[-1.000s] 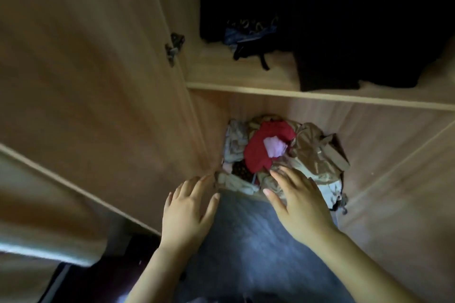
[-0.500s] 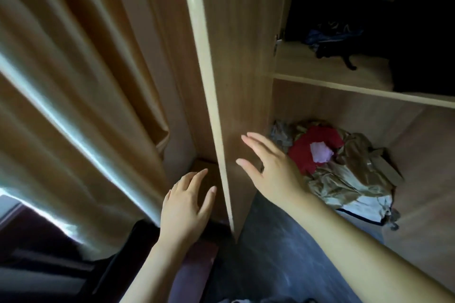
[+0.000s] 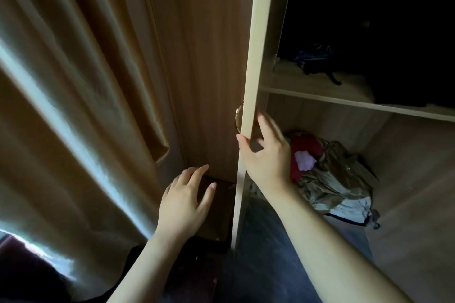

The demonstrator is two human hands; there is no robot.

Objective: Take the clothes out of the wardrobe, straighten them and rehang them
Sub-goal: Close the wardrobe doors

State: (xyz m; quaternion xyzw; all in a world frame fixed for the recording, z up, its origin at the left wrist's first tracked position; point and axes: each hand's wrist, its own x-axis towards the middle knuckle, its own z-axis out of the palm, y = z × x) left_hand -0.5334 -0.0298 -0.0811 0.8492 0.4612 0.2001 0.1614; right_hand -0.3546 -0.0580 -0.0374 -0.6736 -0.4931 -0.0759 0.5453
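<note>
A tan curtain point(image 3: 73, 106) hangs at the left, just beside the wardrobe door point(image 3: 209, 56). The left hand point(image 3: 187, 204) hovers low by the door's outer face, fingers spread and holding nothing. The door stands edge-on between the two hands. The right hand point(image 3: 266, 155) grips its pale edge just below a round knob point(image 3: 237, 115), thumb outside and fingers inside. Behind this hand, a crumpled heap of clothes point(image 3: 330, 179) lies on the wardrobe floor under a shelf point(image 3: 344, 103). The shelf bears dark garments point(image 3: 317, 66) too dim to make out.
</note>
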